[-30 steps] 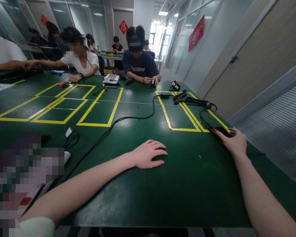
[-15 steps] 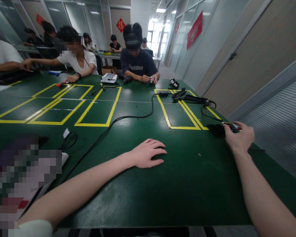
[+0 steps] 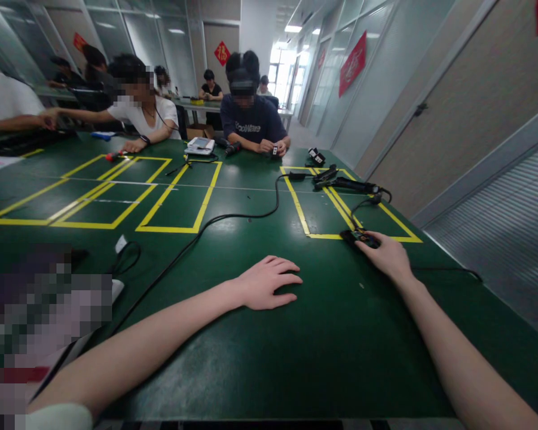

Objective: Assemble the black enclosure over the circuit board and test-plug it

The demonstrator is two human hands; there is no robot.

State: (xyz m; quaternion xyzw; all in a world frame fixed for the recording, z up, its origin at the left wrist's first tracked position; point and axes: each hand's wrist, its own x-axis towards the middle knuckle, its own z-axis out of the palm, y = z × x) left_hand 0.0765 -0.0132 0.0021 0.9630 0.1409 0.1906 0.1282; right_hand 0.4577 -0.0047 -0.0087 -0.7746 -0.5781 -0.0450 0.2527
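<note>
My left hand lies flat on the green table, palm down with fingers apart, holding nothing. On the right, my right hand grips a small dark device with some coloured detail on top, just at the near edge of a yellow tape outline. A thin cable rises from the device toward a black tool-like object behind it. The device's exact kind cannot be made out.
A long black cable curves across the table from lower left to a black inline piece. Across the table, a person in a dark shirt handles a small object. A white device stands near a power drill.
My right hand has moved left with the dark device, from the table's right side to the tape outline. My left hand has stayed in place.
</note>
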